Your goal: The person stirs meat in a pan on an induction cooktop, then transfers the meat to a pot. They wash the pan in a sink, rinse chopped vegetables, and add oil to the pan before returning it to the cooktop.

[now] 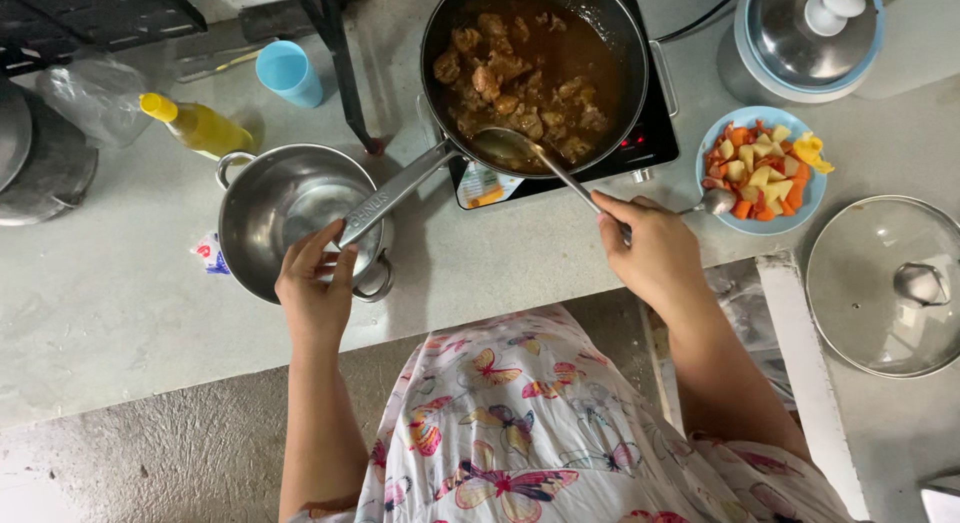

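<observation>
A dark pan (625, 38) of brown stewed meat sits on a black induction cooker (655, 143). My left hand (315, 283) grips the end of the pan's long metal handle (395, 191), over an empty steel pot (285, 218). My right hand (650, 248) holds a metal ladle (520, 148) whose bowl rests in the sauce at the pan's near edge.
A blue bowl (815, 188) of cut carrot and potato with a spoon lies right of the cooker. A glass lid (885, 283) rests at the right, a rice cooker (805, 38) behind it. A yellow oil bottle (200, 125) and blue cup (288, 73) stand at back left.
</observation>
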